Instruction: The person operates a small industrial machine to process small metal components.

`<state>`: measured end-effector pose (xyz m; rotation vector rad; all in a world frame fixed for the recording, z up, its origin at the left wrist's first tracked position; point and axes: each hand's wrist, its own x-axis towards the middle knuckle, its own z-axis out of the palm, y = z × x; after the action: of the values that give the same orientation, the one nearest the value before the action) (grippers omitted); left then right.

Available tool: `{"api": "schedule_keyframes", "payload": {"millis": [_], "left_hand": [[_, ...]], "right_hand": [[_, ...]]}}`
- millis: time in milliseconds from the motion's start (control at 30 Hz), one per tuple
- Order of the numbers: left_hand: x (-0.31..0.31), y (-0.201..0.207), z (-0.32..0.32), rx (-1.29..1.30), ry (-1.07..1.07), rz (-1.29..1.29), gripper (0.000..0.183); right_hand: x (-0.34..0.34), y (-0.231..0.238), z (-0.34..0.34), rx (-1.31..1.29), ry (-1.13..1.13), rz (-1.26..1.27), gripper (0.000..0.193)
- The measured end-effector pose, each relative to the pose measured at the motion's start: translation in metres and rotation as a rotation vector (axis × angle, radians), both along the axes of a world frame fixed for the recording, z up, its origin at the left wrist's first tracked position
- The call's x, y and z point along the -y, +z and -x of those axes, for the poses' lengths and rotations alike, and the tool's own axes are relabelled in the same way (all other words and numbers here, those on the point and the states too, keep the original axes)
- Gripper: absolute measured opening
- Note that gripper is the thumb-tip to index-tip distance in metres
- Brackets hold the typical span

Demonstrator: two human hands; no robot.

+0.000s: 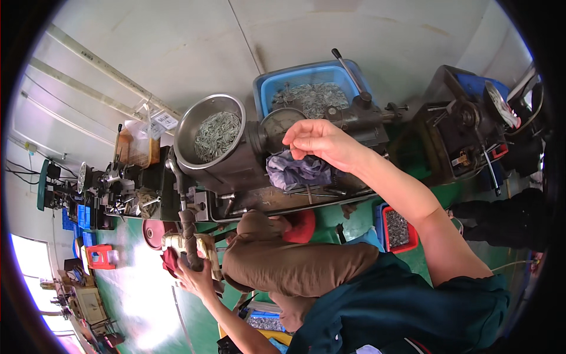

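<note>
My left hand [196, 277] is closed round the lower end of a long lever [188, 236] wrapped in brown cloth or tape. A dark red cloth [170, 261] lies against that hand. Over the machine's middle, my right hand [321, 143] has its fingers curled together in a pinch; whatever may be between the fingertips is too small to make out. It hovers in front of a round metal disc [280, 123] on the machine. Just below it lies a crumpled purple-grey rag [298, 171]. A steel bowl [181, 134] of small metal pins [217, 135] sits on the machine, left of my right hand.
Behind the machine stands a blue bin [263, 76] of metal pins, with a black-knobbed lever [348, 71] before it. A red bin [407, 244] of small parts is on the floor at right. Other machines [466, 135] stand on both sides; a person in dark trousers [501, 218] is at right.
</note>
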<state>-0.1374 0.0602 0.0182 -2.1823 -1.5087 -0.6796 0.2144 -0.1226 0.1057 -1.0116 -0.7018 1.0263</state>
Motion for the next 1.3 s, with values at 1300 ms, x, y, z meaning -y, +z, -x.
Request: {"api": "schedule_keyframes", "payload": {"millis": [1300], "left_hand": [[0.160,0.066,-0.186,0.894,-1.058,1.212,0.008]], "right_hand": [[0.085,-0.004,0.051,1.018,-0.343,0.070,0.007]]}}
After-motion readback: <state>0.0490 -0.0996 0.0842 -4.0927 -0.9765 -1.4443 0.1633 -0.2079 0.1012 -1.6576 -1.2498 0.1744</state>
